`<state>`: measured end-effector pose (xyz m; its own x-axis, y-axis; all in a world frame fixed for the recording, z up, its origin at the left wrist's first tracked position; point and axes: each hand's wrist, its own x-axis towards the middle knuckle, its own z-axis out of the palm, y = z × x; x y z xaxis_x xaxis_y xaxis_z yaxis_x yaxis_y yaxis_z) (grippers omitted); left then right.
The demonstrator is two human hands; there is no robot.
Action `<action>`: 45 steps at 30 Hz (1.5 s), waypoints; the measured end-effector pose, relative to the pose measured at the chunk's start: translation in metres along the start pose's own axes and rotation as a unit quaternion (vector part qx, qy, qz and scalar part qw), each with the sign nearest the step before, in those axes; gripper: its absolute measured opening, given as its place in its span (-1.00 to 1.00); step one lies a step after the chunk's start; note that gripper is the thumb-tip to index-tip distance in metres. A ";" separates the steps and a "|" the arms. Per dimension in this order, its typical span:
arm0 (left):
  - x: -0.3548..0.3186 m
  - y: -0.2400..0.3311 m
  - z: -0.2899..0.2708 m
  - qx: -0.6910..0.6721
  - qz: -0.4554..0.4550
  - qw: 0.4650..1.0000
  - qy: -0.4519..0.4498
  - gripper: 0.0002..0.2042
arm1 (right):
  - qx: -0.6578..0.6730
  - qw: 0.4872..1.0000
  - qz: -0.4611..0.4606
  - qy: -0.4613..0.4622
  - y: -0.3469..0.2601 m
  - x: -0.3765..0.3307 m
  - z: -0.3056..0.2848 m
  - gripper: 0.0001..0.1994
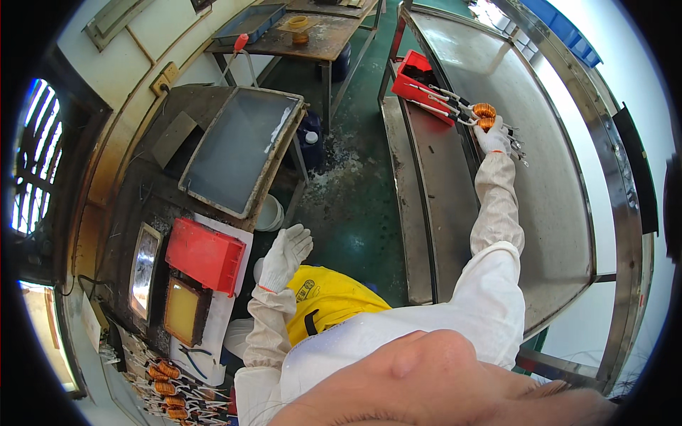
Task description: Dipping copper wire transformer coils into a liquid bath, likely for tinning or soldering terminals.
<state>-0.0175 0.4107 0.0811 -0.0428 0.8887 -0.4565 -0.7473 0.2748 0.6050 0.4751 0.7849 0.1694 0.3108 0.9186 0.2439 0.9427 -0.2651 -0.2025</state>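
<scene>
My right hand (493, 137), in a white glove, reaches out over the steel table (540, 213) and grips a bundle of copper-wound coils (484, 113) with long white leads. The leads trail toward a red tray (412, 77) at the table's far left edge. My left hand (285, 255), also gloved in white, hangs in the air over the green floor with its fingers apart and nothing in it. It is closest to a red box (206, 254) on the bench at my left.
The left bench holds a large grey tray (241, 149), two small pots of liquid (186, 309), blue pliers (193, 355) and several more copper coils (167, 390). A white bucket (270, 213) stands on the floor. A brown table (312, 35) stands further off.
</scene>
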 end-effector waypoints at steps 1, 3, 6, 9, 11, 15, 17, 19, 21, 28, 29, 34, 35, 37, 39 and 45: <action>-0.002 -0.001 -0.001 -0.001 0.002 1.000 0.001 -0.45 | 0.001 1.000 -0.003 0.000 -0.003 0.001 0.000 -0.18; -0.004 -0.002 -0.001 0.004 -0.001 1.000 0.014 -0.45 | -0.010 1.000 0.020 0.013 -0.004 -0.001 0.000 -0.15; -0.012 -0.002 -0.003 -0.001 0.008 1.000 0.013 -0.46 | -0.004 0.998 0.001 0.071 -0.009 -0.016 0.003 -0.13; -0.018 0.001 -0.006 -0.003 0.019 1.000 0.007 -0.46 | 0.160 0.941 -0.150 0.257 0.009 -0.045 0.027 -0.18; -0.024 0.001 -0.017 -0.038 0.036 0.999 0.004 -0.46 | 0.118 0.974 -0.048 0.185 0.003 -0.078 0.035 -0.24; -0.050 -0.003 -0.023 -0.090 0.060 0.994 0.016 -0.47 | -0.111 0.988 -0.099 0.027 -0.038 -0.145 -0.009 -0.27; -0.051 -0.017 -0.044 -0.105 0.050 0.993 -0.014 -0.45 | -0.251 0.958 -0.135 0.025 -0.048 -0.168 -0.015 -0.39; -0.055 -0.031 -0.067 -0.124 0.064 0.988 -0.057 -0.51 | -0.207 0.968 -0.104 0.095 -0.039 -0.172 0.003 -0.34; -0.062 -0.035 -0.075 -0.141 0.084 0.985 -0.050 -0.50 | -0.162 0.984 -0.022 0.068 -0.044 -0.173 -0.007 -0.32; -0.132 -0.021 -0.086 -0.201 0.206 0.954 0.082 -0.61 | -0.207 0.942 -0.221 0.147 0.007 -0.154 0.135 -0.47; -0.144 -0.021 -0.090 -0.211 0.221 0.948 0.089 -0.61 | -0.130 0.956 -0.226 0.137 0.000 -0.158 0.168 -0.40; -0.189 -0.033 -0.138 -0.211 0.262 0.924 0.183 -0.60 | -0.099 0.932 -0.253 -0.241 -0.075 -0.249 0.189 -0.50; -0.204 -0.036 -0.147 -0.213 0.270 0.919 0.193 -0.59 | -0.078 0.920 -0.269 -0.273 -0.073 -0.232 0.210 -0.51; -0.236 -0.041 -0.157 -0.219 0.303 0.907 0.196 -0.56 | -0.040 0.892 -0.298 -0.337 -0.081 -0.222 0.244 -0.52; -0.261 -0.019 -0.162 -0.186 0.312 0.892 0.269 -0.54 | 0.000 0.876 -0.281 -0.393 -0.062 -0.244 0.255 -0.53; -0.358 -0.039 -0.214 -0.159 0.388 0.809 0.413 -0.60 | 0.142 0.799 -0.333 -0.479 -0.165 -0.416 0.246 -0.60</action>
<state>-0.1151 0.0033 0.0808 -0.9102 0.1645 -0.3802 -0.4110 -0.4733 0.7792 0.1599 0.5185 -0.1320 -0.6135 0.6667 -0.4232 0.7519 0.3293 -0.5711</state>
